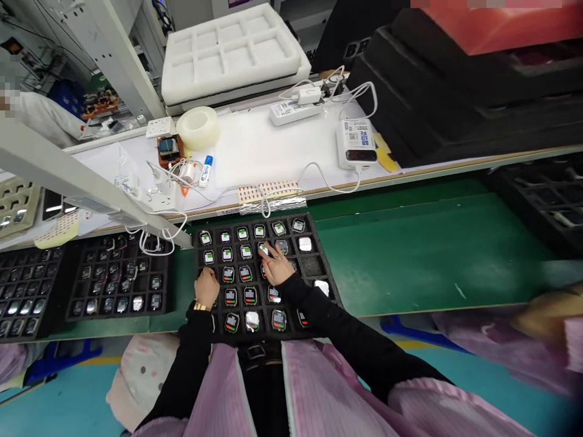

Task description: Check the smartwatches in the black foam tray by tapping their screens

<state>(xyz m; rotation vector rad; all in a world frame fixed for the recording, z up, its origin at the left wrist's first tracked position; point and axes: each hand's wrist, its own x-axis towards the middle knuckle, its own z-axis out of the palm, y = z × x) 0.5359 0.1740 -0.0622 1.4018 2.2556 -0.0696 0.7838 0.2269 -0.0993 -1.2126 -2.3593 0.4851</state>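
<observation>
Small square glass-faced watch module [263, 249], light, fragile and slippery, best held by its edges, seated in a cell of a black foam tray [312, 264]. Right hand [277, 267]: partly open, fingertips resting on the module. Left hand [207, 287]: curled down over the tray's left cells; any grip cannot be determined.

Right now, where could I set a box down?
The green mat right of the foam tray is bare, as is the white sheet between tape roll and power strip. Crowded: the tray around the left hand and right hand, and the cables left of the sheet.
</observation>
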